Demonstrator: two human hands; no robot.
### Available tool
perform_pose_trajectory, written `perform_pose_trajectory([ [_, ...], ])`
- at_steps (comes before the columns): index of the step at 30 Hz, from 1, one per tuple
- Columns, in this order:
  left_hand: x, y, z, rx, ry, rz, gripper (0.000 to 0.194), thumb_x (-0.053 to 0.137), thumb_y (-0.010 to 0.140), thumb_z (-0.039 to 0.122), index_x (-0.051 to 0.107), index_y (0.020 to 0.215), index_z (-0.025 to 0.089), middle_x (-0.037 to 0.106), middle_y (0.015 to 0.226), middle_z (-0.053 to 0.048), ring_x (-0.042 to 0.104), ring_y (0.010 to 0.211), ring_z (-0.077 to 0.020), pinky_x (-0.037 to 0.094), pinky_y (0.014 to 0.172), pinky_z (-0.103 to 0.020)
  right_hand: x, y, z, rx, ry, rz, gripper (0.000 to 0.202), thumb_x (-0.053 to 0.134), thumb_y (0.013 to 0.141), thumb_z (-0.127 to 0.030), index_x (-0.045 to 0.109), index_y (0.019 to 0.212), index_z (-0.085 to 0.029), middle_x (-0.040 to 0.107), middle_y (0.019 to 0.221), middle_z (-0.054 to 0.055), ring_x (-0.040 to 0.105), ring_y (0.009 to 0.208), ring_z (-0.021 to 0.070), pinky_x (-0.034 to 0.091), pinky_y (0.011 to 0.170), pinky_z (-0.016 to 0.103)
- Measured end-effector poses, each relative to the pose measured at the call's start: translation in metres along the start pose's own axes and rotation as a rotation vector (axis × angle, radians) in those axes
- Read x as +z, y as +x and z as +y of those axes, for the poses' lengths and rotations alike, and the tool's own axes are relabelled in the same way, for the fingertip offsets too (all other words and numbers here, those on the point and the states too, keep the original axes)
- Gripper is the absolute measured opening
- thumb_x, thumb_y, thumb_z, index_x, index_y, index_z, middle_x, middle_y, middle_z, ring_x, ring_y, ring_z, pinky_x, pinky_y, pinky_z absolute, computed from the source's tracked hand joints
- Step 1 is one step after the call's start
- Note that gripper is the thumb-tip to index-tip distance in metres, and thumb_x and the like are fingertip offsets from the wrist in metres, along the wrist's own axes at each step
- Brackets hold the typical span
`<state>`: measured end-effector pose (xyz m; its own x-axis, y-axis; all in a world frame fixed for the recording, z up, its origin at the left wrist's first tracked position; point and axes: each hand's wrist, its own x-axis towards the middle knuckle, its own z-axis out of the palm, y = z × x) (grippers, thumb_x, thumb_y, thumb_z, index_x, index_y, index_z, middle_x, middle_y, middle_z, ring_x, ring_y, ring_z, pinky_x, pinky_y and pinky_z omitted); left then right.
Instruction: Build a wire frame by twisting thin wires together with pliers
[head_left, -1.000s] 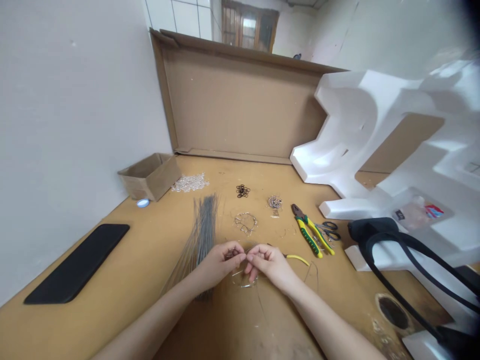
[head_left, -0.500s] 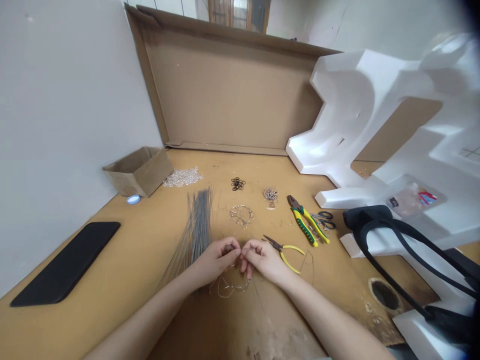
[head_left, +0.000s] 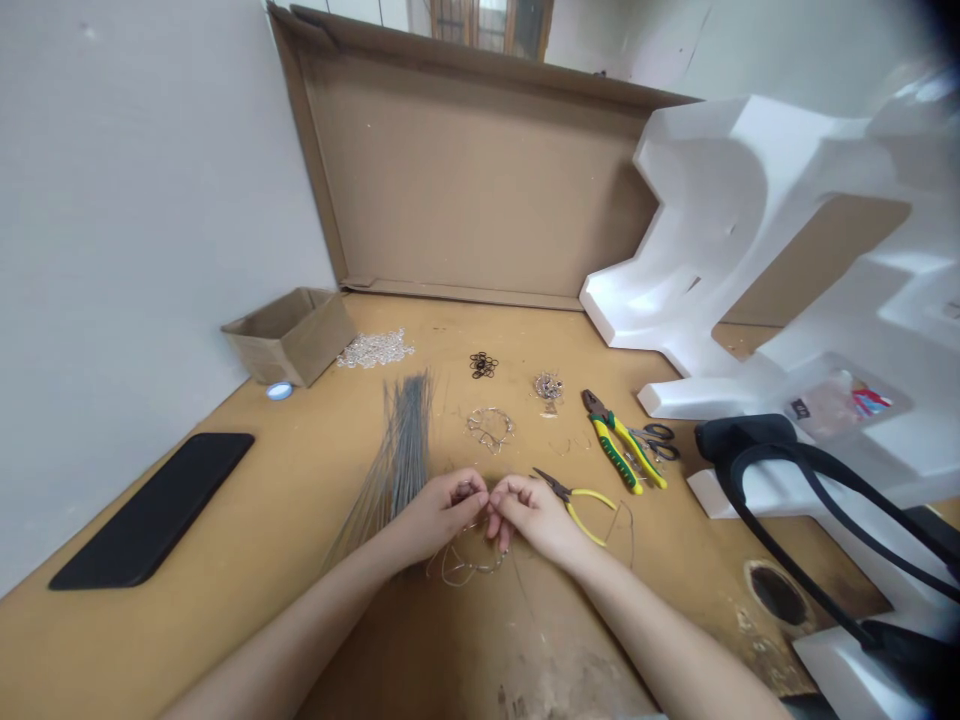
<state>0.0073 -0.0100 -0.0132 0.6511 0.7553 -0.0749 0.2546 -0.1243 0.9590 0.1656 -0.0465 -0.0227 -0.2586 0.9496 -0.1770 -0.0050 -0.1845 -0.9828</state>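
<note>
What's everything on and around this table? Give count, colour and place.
Table: one, tan, underneath
Cardboard panel: one, brown, back
Small box: one, brown, back left
Small bits: one pile, clear, by box
Cap: one, blue-white, by box
Flat slab: one, black, left
Wire bundle: one, grey, centre-left
Small rings: one pile, black, centre
Metal bits: one pile, silvery, centre
Wire loop: one, silvery, centre
Loose wires: uncounted, silvery, centre
Small pliers: one, yellow-handled, centre-right
Large pliers: one, green-yellow, right
Scissors: one, black-handled, right
Foam: uncounted, white, right
Plastic packet: one, clear, right
Strapped object: one, black, right
Left hand: one, bare, centre
Right hand: one, bare, centre
</note>
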Motion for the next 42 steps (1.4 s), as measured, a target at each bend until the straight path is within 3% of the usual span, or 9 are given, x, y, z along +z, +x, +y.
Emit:
perform_pose_trajectory([
  [42,-0.0010,-0.0012,0.0019,0.000,0.001,0.000,0.017,0.045,0.080,0.030,0.049,0.073,0.015,0.049,0.056,0.004,0.041,0.050,-0.0070,0.031,0.048,-0.019,0.0004,-0.0010,-0.0021,0.006,-0.013,0.000,0.025,0.055,0.073,-0.039,0.050,0.066,-0.016,0.059,0.050,-0.003,0.052,0.035,0.0080,0.037,0.039,0.019],
])
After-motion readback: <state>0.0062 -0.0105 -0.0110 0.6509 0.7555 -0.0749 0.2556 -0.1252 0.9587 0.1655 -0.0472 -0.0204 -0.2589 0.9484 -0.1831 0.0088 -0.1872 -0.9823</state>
